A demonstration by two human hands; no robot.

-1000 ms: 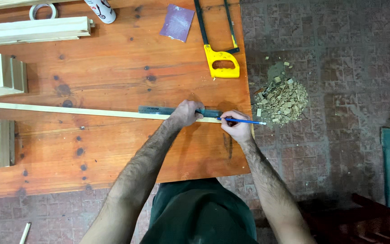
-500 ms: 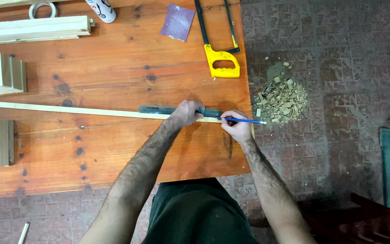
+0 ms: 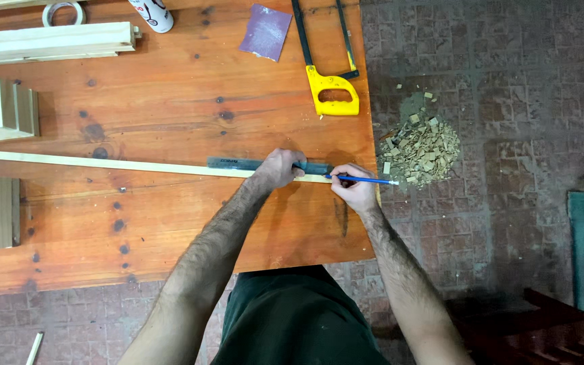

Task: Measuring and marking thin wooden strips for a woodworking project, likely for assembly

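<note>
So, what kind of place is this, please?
Most likely a small home woodworking space. A yellow-handled hand saw lies on the orange wooden table, a pile of wood offcuts sits on the tiled floor, and sandpaper lies nearby.

Yellow hacksaw [image 3: 329, 74], sandpaper sheet [image 3: 265, 31], tape roll [image 3: 62, 11], wood-chip pile [image 3: 422, 145]

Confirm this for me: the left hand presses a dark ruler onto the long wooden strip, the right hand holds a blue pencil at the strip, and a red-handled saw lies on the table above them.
One detail is wrong: the saw has a yellow handle, not red, as the head view shows. The rest stands: the left hand presses the dark ruler onto the long wooden strip, and the right hand holds the blue pencil at the strip.
</note>
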